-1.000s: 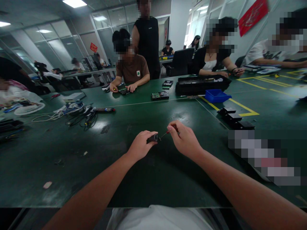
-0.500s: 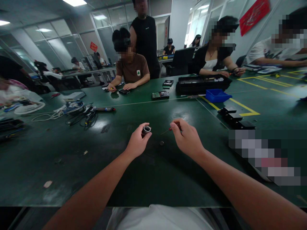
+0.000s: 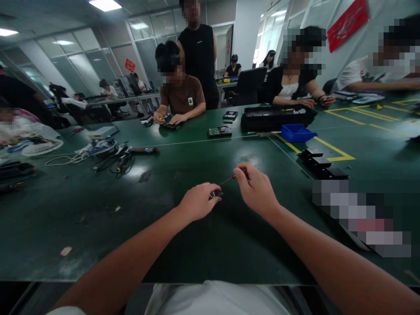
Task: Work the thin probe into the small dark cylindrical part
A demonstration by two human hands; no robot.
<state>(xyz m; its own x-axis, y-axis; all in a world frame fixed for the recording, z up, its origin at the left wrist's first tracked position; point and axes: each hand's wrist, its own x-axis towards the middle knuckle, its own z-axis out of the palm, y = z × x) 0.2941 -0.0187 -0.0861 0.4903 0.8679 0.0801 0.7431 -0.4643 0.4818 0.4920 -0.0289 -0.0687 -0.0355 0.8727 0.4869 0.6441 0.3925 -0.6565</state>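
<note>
My left hand (image 3: 200,201) is closed around a small dark cylindrical part (image 3: 212,195) with a light ring-shaped rim, low over the green table (image 3: 183,253). A further small dark piece shows at its fingertips; whether it is gripped too is unclear. To the right, my right hand (image 3: 257,186) pinches a thin screwdriver (image 3: 233,176) with a red collar. Its slim shaft slants down to the left, and the tip ends just above the left fingertips. Whether the tip touches the part cannot be made out.
Black cables (image 3: 120,162) lie at the left. Beyond my hands are a circuit-board drive (image 3: 219,131), a long black housing (image 3: 277,117) and a blue tray (image 3: 297,132). Black brackets (image 3: 320,164) stand at the right. Several people sit around the table.
My left hand has moved right and down with the dark part, which has turned. The small round piece that lay loose on the table is now at or behind my left fingertips. My right hand has barely moved.
</note>
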